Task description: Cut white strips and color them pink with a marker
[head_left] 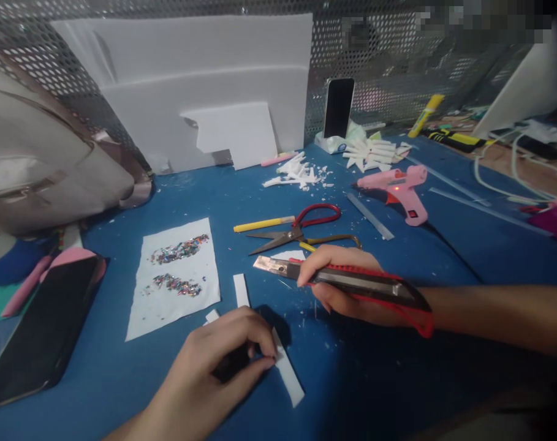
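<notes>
My right hand (345, 288) is wrapped round a red and black utility knife (374, 285), its blade end pointing left above the table. My left hand (227, 349) is closed, thumb and forefinger pinched together at the edge of a narrow white strip (288, 376). That strip lies slantwise on the blue table, its middle covered by the fingers. Another small white piece (212, 316) peeks out behind the left knuckles. Just beyond the knife lie scissors (293, 234) with one red handle, a yellow pen (264, 224) and a partly hidden scrap of white paper (290, 255).
Glitter pieces lie in two piles on white paper (177, 312). A pink glue gun (397, 187) with a lit light trails its cord rightward. Cut white pieces (299, 171) and a propped phone (339, 107) stand at the back; a dark phone (43, 331) lies left, near a bag (53, 153).
</notes>
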`<state>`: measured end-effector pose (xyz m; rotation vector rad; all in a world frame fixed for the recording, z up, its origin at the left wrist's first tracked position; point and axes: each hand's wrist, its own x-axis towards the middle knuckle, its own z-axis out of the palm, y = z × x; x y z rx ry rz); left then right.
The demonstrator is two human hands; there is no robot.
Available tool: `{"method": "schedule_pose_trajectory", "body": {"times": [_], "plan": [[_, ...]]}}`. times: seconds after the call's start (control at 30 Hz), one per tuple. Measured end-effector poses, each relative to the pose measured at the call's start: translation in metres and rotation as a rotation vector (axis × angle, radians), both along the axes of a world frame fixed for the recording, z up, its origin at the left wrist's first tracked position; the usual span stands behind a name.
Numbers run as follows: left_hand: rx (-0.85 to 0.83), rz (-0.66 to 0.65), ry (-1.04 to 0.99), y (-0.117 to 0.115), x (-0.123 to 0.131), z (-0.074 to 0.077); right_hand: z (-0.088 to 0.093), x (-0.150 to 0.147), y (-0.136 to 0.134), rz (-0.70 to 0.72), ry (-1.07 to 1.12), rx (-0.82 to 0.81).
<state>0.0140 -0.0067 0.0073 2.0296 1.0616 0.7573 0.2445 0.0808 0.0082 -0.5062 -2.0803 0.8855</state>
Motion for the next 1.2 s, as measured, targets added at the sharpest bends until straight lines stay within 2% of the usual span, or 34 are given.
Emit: {"method": "schedule_pose_trajectory", "body": {"times": [0.17, 0.33, 0.53, 0.6, 0.83, 0.93, 1.07, 1.2], "plan": [[0.047, 0.03, -0.013, 0.002, -0.002, 0.001, 0.002, -0.001, 0.001, 0.014, 0.017, -0.002], [0.104, -0.018, 0.006, 0.003, -0.005, 0.001, 0.006, -0.002, 0.0, 0.013, -0.028, -0.047], [0.41, -0.154, 0.206, 0.001, -0.011, -0.008, 0.008, -0.001, 0.0, 0.036, -0.029, -0.059], [0.449, -0.168, 0.233, 0.0, -0.012, -0.009, 0.008, 0.0, 0.001, 0.028, -0.06, -0.024], [0.544, -0.061, 0.24, -0.002, -0.009, -0.003, 0.009, 0.002, -0.001, 0.03, -0.027, -0.039], [0.599, -0.063, 0.273, -0.002, -0.006, -0.002, 0.009, 0.004, -0.003, -0.01, -0.042, -0.056], [0.519, -0.046, 0.292, -0.004, -0.008, -0.002, 0.009, 0.006, -0.004, -0.07, -0.03, -0.076], [0.463, -0.139, 0.345, 0.0, -0.012, 0.001, 0.009, 0.005, -0.003, -0.102, 0.003, -0.082]]}}
